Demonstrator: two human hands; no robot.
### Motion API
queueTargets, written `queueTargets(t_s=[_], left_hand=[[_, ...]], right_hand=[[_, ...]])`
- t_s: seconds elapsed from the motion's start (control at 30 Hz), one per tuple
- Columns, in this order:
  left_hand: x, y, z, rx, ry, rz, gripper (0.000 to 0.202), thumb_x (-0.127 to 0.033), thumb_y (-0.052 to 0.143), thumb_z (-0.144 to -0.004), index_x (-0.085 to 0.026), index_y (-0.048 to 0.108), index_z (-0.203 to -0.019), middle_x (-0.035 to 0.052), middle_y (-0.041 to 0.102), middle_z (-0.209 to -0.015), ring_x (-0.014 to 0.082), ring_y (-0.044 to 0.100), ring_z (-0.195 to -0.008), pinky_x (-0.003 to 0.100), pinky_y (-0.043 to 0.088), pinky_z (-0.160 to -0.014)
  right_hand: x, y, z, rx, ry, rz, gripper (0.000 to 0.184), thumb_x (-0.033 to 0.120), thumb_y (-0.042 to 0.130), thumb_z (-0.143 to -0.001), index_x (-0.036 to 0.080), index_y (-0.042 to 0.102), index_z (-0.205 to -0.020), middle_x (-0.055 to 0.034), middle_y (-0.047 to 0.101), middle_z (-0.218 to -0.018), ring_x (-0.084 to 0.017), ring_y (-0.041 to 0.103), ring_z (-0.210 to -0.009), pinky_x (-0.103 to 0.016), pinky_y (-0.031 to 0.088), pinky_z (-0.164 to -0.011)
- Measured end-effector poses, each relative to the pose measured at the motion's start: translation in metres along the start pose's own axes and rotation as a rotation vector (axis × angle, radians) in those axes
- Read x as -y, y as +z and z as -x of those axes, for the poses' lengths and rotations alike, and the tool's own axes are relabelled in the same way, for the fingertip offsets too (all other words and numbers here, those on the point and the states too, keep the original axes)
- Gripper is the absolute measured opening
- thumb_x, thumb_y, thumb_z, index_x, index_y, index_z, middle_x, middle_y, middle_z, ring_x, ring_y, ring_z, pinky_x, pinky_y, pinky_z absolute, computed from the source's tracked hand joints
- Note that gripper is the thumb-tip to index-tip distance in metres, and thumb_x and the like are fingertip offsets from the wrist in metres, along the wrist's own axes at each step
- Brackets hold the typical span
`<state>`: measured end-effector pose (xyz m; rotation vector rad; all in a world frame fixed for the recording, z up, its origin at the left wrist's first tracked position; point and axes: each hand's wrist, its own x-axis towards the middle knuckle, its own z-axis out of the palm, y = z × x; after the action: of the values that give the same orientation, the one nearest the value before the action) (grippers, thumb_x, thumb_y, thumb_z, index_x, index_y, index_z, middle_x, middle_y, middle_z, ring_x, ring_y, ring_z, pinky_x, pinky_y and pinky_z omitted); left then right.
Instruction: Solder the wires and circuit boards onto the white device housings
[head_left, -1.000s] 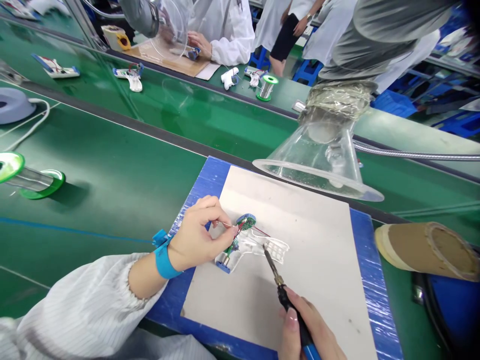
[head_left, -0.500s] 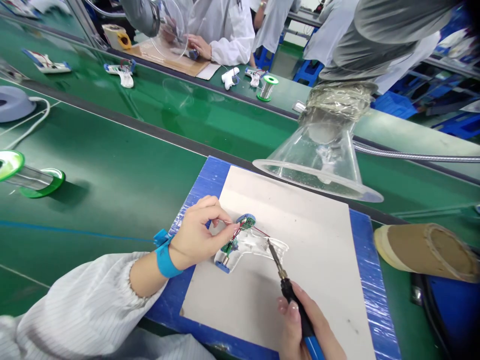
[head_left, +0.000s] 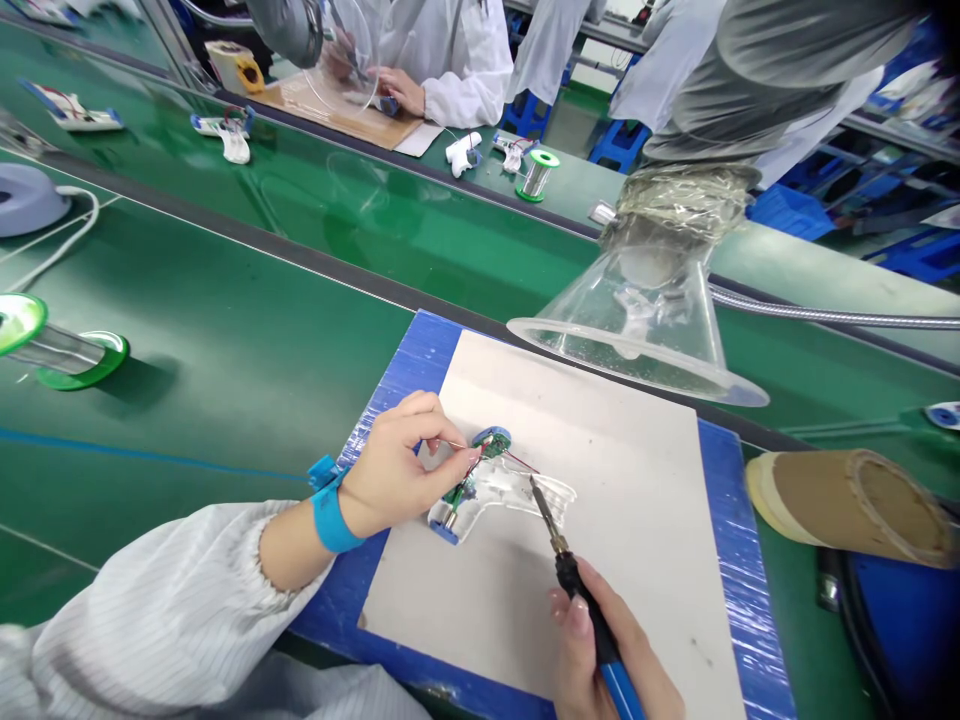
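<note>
My left hand [head_left: 409, 460], with a blue wrist strap [head_left: 335, 515], pinches a thin solder wire [head_left: 450, 442] between thumb and forefinger. Under its fingertips lies a white pistol-shaped plastic housing half [head_left: 510, 490], holding a green circuit board [head_left: 493, 441] with a blue rim and red wires [head_left: 521, 461]. Part of the board and wiring is hidden by the thumb. In my right hand [head_left: 611, 640] is a soldering iron [head_left: 577, 580] with a black and blue handle. Its tip is over the handle part of the housing, close to the red wire; contact cannot be made out.
The housing rests on a pale board [head_left: 637, 560] over a blue mat [head_left: 739, 540]. A clear fume hood [head_left: 637, 320] hangs above its far edge. At right lies a cardboard tube [head_left: 847, 500]; at left, a solder spool [head_left: 67, 355]. Beyond the green conveyor [head_left: 337, 210], a co-worker [head_left: 457, 60] works.
The soldering iron has shifted slightly left. Housings on the conveyor have moved left, and another appears at the right edge. My left hand stays nearly still.
</note>
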<state>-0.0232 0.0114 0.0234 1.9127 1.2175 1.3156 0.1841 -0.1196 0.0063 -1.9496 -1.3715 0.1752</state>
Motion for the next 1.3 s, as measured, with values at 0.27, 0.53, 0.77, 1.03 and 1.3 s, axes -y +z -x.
queueTargets(t_s=[0.27, 0.53, 0.77, 1.03, 1.3], left_hand=[[0.001, 0.001, 0.001, -0.003, 0.004, 0.003, 0.011, -0.014, 0.074, -0.081, -0.017, 0.07, -0.071, -0.003, 0.053, -0.061, 0.0109, 0.051, -0.061, 0.024, 0.043, -0.061], [-0.001, -0.001, -0.001, -0.02, -0.028, 0.043, 0.013, -0.019, 0.072, -0.083, -0.016, 0.071, -0.071, -0.0027, 0.057, -0.058, 0.0099, 0.053, -0.058, 0.023, 0.042, -0.06], [-0.003, 0.003, 0.002, -0.003, -0.186, 0.022, 0.023, -0.023, 0.05, -0.097, -0.015, 0.068, -0.11, -0.0076, 0.053, -0.048, 0.0099, 0.047, -0.043, 0.023, 0.038, -0.05], [-0.019, 0.039, -0.036, 0.549, 0.196, -0.375, 0.023, -0.014, 0.052, -0.094, -0.013, 0.074, -0.1, 0.0121, 0.074, -0.1, 0.0262, 0.066, -0.101, 0.045, 0.043, -0.097], [-0.028, 0.018, -0.068, 0.914, 0.206, -0.557, 0.024, -0.006, 0.057, -0.085, -0.018, 0.078, -0.08, 0.0062, 0.077, -0.08, 0.0224, 0.07, -0.084, 0.03, 0.047, -0.078]], right_hand=[[-0.004, 0.001, 0.002, 0.01, 0.0, -0.033, 0.039, 0.054, 0.056, -0.093, 0.021, 0.071, -0.105, -0.0043, 0.075, -0.082, -0.019, 0.073, -0.079, -0.03, 0.053, -0.087], [-0.002, 0.003, 0.004, -0.036, 0.0, -0.028, 0.041, 0.055, 0.054, -0.094, 0.02, 0.072, -0.105, -0.0036, 0.075, -0.081, -0.018, 0.073, -0.079, -0.028, 0.053, -0.084], [-0.014, 0.014, -0.01, -0.063, -0.254, -0.136, 0.034, 0.035, 0.055, -0.097, 0.016, 0.063, -0.123, -0.0075, 0.076, -0.095, -0.021, 0.073, -0.093, -0.029, 0.058, -0.08], [-0.035, 0.039, -0.019, 0.069, -0.516, -0.001, 0.046, 0.02, 0.043, -0.1, 0.029, 0.046, -0.145, -0.0044, 0.066, -0.129, -0.019, 0.066, -0.116, -0.031, 0.061, -0.087], [-0.023, 0.031, -0.017, 0.106, -0.617, 0.145, 0.057, 0.015, 0.039, -0.1, 0.023, 0.028, -0.155, -0.013, 0.063, -0.134, -0.027, 0.062, -0.123, -0.04, 0.062, -0.088]])
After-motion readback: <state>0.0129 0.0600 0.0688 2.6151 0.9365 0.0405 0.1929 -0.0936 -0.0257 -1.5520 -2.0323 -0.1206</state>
